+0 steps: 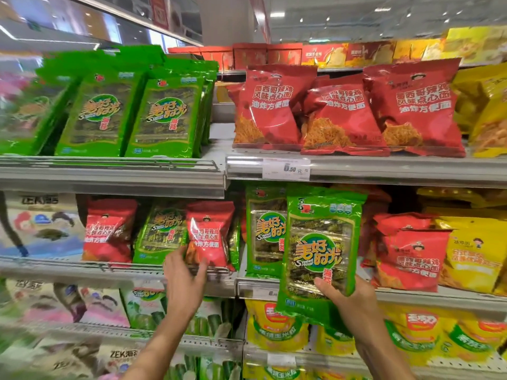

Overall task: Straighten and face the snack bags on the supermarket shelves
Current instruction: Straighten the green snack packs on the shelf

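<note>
My right hand [348, 294] holds a green seaweed bag [319, 250] upright by its lower right corner, out in front of the middle shelf. Behind it another green seaweed bag [264, 237] stands on that shelf. My left hand [185, 272] grips the bottom of a small red noodle-snack bag [210, 234] standing on the middle left shelf, next to a tilted green seaweed bag [162, 234] and another red bag [109, 231].
The top shelf carries rows of green seaweed bags [131, 116] on the left and red snack bags [343, 111] on the right, with a price tag [286, 168] on the rail. Yellow bags [472, 256] stand at the right. Yellow corn bags [277, 330] fill the lower shelf.
</note>
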`<state>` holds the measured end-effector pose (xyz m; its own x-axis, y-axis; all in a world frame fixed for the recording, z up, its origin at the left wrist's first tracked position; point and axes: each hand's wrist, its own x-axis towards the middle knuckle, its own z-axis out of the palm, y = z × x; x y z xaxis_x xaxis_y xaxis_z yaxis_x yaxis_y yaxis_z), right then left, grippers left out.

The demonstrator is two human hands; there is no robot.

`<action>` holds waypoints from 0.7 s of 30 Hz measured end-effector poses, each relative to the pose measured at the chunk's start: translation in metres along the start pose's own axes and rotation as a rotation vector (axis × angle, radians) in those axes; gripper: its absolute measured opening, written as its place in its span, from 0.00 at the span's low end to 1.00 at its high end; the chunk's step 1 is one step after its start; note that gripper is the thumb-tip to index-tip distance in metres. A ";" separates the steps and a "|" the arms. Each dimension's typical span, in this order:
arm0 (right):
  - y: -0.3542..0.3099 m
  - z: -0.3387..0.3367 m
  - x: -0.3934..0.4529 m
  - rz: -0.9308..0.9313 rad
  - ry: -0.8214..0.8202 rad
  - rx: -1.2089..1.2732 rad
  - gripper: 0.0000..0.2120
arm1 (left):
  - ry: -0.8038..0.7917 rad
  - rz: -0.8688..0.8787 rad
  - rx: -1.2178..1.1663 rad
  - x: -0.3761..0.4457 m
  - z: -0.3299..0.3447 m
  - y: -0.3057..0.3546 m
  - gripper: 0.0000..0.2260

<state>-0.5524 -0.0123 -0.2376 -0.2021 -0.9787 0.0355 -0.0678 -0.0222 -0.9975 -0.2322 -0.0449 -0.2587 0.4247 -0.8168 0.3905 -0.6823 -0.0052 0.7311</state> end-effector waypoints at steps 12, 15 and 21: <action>0.008 0.077 -0.028 0.093 0.006 0.051 0.12 | -0.380 0.048 -0.062 0.093 -0.002 -0.008 0.33; 0.014 0.083 -0.034 0.113 0.009 0.059 0.12 | -0.499 -0.051 0.014 0.105 0.003 -0.010 0.39; 0.016 0.084 -0.041 0.119 0.010 0.017 0.14 | -0.671 -0.195 -0.135 0.119 -0.008 -0.001 0.28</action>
<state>-0.4631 0.0102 -0.2599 -0.2178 -0.9725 -0.0827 -0.0266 0.0906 -0.9955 -0.1764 -0.1372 -0.2083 0.0434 -0.9875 -0.1516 -0.5334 -0.1512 0.8323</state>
